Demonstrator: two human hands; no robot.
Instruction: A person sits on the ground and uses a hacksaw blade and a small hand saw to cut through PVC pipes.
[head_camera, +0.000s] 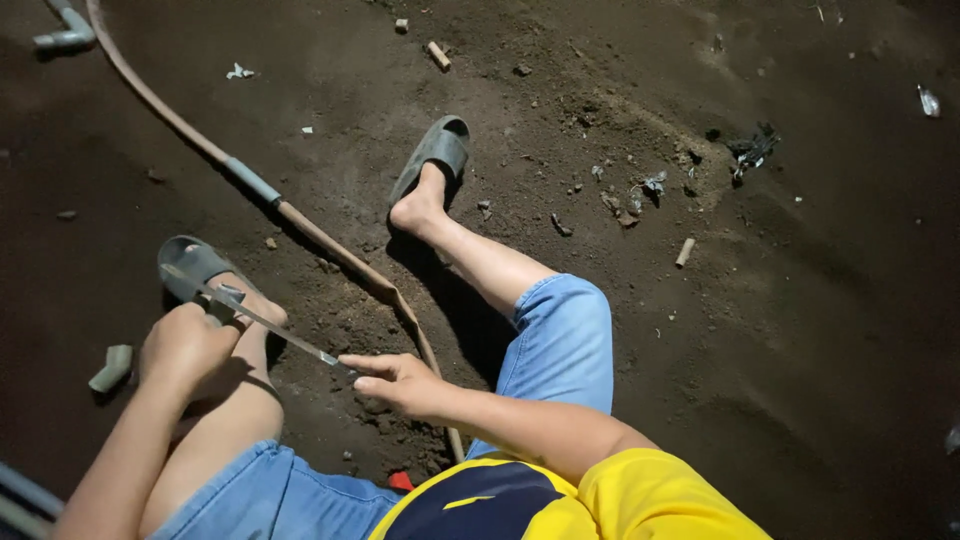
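Observation:
I sit on dark soil with both legs stretched out, in blue shorts and grey slippers. My left hand (185, 345) is closed around a small grey piece (226, 303) above my left knee. A thin metal blade (265, 325) lies slanted across that piece. Its near end is pinched in my right hand (395, 380); its far end reaches toward the left slipper (190, 265). My right foot rests heel-down in the other slipper (435, 155).
A brown hose (330, 245) with a grey coupling (250, 182) runs from the top left down between my legs. A grey pipe elbow (110, 368) lies at left, a pipe fitting (62, 35) at the top-left corner. Small pipe offcuts (685, 252) and debris dot the soil.

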